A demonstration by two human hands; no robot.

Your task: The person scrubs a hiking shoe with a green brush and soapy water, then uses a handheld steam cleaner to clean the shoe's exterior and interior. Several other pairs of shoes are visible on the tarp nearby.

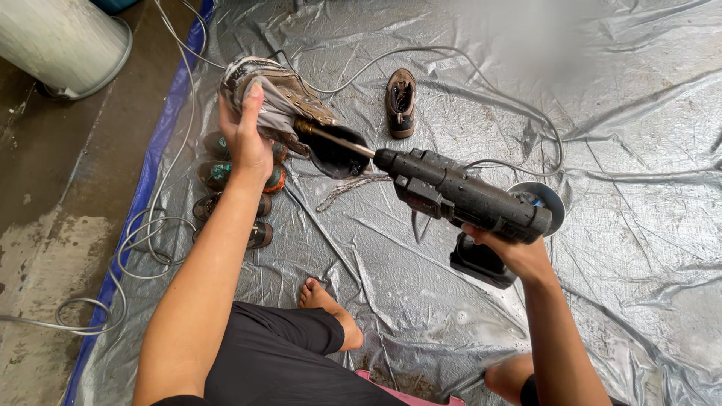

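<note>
while held: one shoe (280, 98) in left hand (247, 139), one spray gun (459, 194) in right hand (519, 252)

Head cam, steep down, close.

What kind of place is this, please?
Probably an outdoor or utility washing spot: a wet grey tarp covers a concrete floor, hoses trail across it, and shoes wait in a row.

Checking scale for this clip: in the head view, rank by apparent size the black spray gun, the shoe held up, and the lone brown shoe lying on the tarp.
1. Black spray gun, in the right hand: largest.
2. Held shoe, in the left hand.
3. Lone brown shoe: smallest, but it lies farther from the camera, so its true size against the held shoe is unsure.
</note>
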